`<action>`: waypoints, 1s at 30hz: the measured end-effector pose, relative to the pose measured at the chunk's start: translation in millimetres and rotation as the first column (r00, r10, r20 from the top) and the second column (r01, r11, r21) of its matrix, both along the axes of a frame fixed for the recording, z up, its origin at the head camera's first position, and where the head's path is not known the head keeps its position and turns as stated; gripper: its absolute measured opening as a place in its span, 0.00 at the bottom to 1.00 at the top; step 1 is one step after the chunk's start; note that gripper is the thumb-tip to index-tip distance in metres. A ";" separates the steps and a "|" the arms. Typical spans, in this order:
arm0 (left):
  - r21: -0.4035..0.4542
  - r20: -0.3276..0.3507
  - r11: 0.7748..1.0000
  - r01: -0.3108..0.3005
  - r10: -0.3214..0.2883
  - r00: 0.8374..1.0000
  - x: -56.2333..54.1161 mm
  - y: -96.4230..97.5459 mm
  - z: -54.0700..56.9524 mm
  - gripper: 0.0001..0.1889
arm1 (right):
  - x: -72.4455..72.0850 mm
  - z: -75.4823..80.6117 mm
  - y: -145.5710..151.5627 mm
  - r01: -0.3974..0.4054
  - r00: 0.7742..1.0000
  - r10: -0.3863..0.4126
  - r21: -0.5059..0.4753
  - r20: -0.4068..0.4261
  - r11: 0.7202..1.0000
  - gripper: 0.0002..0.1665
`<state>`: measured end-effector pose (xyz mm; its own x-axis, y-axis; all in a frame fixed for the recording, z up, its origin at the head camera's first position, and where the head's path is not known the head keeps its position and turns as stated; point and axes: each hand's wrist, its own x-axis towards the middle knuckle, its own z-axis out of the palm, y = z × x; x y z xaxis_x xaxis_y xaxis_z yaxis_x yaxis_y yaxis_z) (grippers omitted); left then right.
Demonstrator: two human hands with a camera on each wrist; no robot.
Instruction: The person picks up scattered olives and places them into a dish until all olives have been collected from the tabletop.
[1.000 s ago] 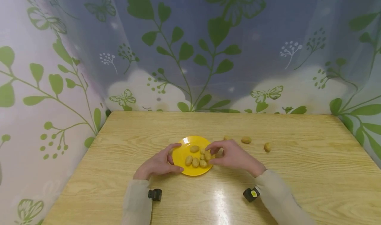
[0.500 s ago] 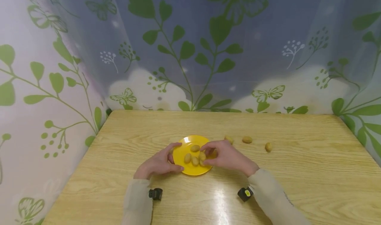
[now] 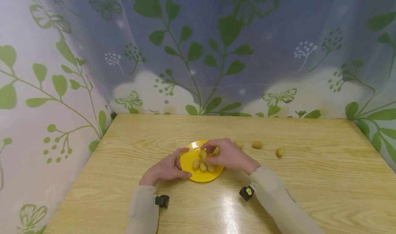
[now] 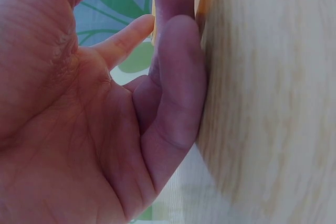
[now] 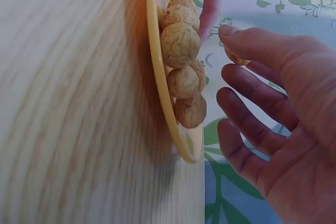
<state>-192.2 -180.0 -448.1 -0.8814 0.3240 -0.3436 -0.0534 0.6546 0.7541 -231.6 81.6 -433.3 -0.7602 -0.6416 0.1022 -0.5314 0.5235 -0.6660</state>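
A yellow plate (image 3: pixel 189 158) with several walnuts (image 3: pixel 196 164) on it sits mid-table. My left hand (image 3: pixel 166 168) grips the plate's left side, thumb at the near rim and index finger at the far rim. In the left wrist view its other fingers (image 4: pixel 181 82) curl beside the plate's edge, close to the tabletop. Over the plate's right half, my right hand (image 3: pixel 230 155) pinches a walnut (image 5: pixel 237 57) between thumb and index finger. Its other fingers are loosely bent. From the head, this hand hides part of the plate and some of its walnuts.
Loose walnuts lie on the wooden table (image 3: pixel 139 134), to the right of the plate: one (image 3: pixel 238 144) just behind the right hand, another (image 3: pixel 257 145) beyond it and a third (image 3: pixel 279 153) farther right. A patterned curtain (image 3: pixel 198 55) hangs behind the table.
The right hand has moved left over the plate, from its right edge to the walnut at the upper middle, which it now pinches. The left hand has kept its hold on the plate.
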 end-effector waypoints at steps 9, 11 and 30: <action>-0.024 -0.001 1.000 -0.020 0.020 1.000 0.7 1.4 0.7 0.48 | -10.1 -5.9 -12.6 -0.056 0.998 0.056 -0.004 0.000 0.998 0.19; -0.025 0.000 0.999 -0.025 0.025 1.000 0.9 0.7 0.7 0.48 | -11.3 -6.2 -14.9 -0.060 0.998 0.060 0.003 0.009 0.998 0.19; -0.033 0.007 0.999 -0.027 0.027 1.000 -0.3 1.0 0.5 0.48 | -10.1 0.1 -6.1 -0.076 0.996 0.072 0.098 0.042 0.992 0.12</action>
<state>-192.6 -179.0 -447.6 -0.8871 0.2885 -0.3602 -0.0771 0.6769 0.7320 -241.6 75.5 -433.2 -0.7121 -0.7021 0.0067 -0.5463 0.5481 -0.6334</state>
